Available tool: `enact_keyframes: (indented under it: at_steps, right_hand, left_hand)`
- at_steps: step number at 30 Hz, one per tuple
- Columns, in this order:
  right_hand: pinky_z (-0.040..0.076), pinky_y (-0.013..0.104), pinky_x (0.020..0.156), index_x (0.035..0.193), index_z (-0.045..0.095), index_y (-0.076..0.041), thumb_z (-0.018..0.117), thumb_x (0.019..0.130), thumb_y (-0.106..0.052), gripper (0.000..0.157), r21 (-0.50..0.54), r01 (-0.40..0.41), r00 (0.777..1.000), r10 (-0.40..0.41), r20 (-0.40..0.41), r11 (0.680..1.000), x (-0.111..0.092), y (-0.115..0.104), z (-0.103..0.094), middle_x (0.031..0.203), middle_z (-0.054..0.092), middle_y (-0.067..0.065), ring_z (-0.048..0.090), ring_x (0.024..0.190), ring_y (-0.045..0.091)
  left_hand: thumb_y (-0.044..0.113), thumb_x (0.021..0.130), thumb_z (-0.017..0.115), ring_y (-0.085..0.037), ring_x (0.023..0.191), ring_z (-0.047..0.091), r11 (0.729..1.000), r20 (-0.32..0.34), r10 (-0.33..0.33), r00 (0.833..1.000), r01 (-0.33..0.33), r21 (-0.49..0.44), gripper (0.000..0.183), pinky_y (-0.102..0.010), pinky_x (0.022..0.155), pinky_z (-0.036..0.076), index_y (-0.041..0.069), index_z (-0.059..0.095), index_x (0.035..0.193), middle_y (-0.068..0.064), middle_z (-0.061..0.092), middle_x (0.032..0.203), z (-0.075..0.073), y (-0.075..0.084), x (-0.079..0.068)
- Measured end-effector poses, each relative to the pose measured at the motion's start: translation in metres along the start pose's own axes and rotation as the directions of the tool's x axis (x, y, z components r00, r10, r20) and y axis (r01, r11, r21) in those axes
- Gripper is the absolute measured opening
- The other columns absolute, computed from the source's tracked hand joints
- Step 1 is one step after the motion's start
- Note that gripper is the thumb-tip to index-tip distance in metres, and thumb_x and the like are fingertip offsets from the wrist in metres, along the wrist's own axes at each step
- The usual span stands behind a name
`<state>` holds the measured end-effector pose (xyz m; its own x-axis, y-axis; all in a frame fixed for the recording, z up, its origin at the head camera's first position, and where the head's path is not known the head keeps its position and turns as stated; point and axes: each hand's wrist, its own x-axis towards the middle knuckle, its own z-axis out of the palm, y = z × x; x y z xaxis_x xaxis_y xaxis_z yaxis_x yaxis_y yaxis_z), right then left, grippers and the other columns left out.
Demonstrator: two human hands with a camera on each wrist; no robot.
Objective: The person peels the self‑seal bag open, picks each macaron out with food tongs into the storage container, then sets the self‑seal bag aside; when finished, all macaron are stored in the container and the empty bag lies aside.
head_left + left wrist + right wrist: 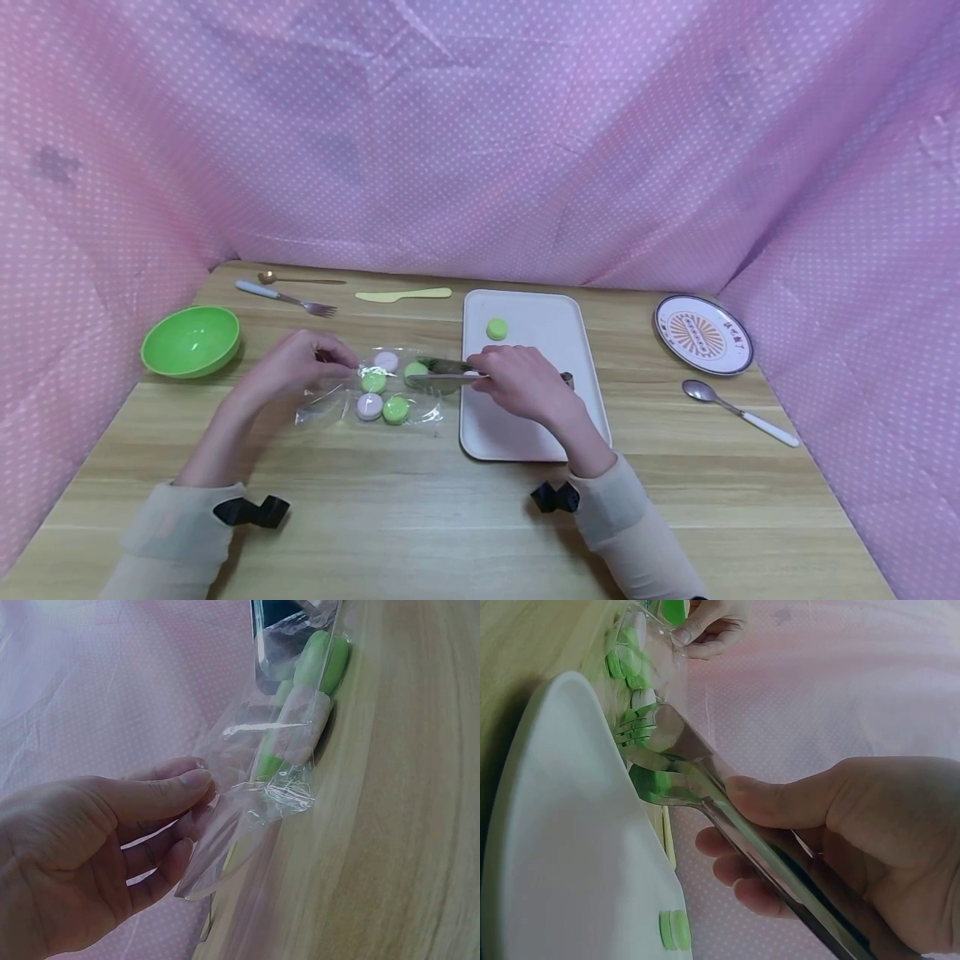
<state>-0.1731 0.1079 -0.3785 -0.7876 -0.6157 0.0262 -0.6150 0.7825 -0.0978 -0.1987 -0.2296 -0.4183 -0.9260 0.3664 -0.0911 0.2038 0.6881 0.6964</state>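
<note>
On the wooden bench (420, 517), midway between its back and front edges, lay a white tray (517, 429) with rounded corners and, just beside its left edge, a clear, glossy, crumpled bag (326, 407), pinched by the left hand (303, 362). The right hand (525, 383) gripped shiny metal tongs (750, 851) over the bag's right end. Smooth, round macarons (396, 409), green and pale lilac, lay inside.

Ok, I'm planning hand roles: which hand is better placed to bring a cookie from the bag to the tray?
Probably the right hand: it's over the tray, holding tongs whose tips are at the bagged cookies. The left hand pinches the bag.
</note>
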Motion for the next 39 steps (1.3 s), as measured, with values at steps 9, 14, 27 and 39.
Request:
enact_keyframes:
  at_steps: [9, 14, 27, 39]
  right_hand:
    - [0.036, 0.025, 0.051, 0.083, 0.059, -0.024, 0.068, 0.085, -0.024, 0.010, 0.021, -0.008, 0.999, 0.008, -0.031, 1.000, -0.007, 0.008, -0.005, 0.071, 0.052, -0.013, 0.045, 0.058, 0.008]
    - [0.039, 0.026, 0.054, 0.090, 0.063, -0.025, 0.067, 0.087, -0.025, 0.005, 0.046, -0.044, 0.997, 0.047, -0.057, 0.998, -0.020, 0.025, -0.012, 0.075, 0.056, -0.014, 0.049, 0.062, 0.007]
    - [0.052, 0.046, 0.082, 0.116, 0.066, -0.012, 0.066, 0.087, -0.020, 0.029, 0.169, -0.237, 0.963, 0.254, -0.092, 0.957, -0.074, 0.119, -0.025, 0.104, 0.071, 0.006, 0.067, 0.097, 0.026]
    - [0.050, 0.042, 0.069, 0.115, 0.067, -0.015, 0.066, 0.087, -0.024, 0.029, 0.132, -0.280, 0.955, 0.290, -0.067, 0.951, -0.069, 0.144, -0.011, 0.096, 0.072, 0.002, 0.066, 0.083, 0.020]
  left_hand:
    - [0.022, 0.079, 0.075, -0.012, 0.073, 0.062, 1.000, -0.019, 0.014, 1.000, -0.013, 0.027, 0.013, -0.026, 0.058, 0.052, 0.022, 0.074, 0.092, 0.002, 0.073, 0.094, -0.001, -0.001, 0.000]
    - [0.024, 0.078, 0.076, -0.013, 0.071, 0.062, 1.000, -0.015, 0.009, 1.000, -0.009, 0.018, 0.014, -0.027, 0.058, 0.052, 0.021, 0.074, 0.091, 0.003, 0.073, 0.092, 0.000, 0.000, 0.001]
    - [0.020, 0.080, 0.074, -0.017, 0.069, 0.062, 1.000, 0.004, -0.009, 1.000, 0.009, 0.001, 0.013, -0.027, 0.055, 0.052, 0.019, 0.073, 0.093, -0.001, 0.073, 0.094, 0.000, 0.001, -0.001]
    - [0.019, 0.081, 0.073, -0.016, 0.067, 0.061, 1.000, -0.004, 0.002, 1.000, -0.002, 0.022, 0.013, -0.026, 0.053, 0.051, 0.020, 0.073, 0.094, -0.001, 0.073, 0.094, 0.001, 0.001, 0.000]
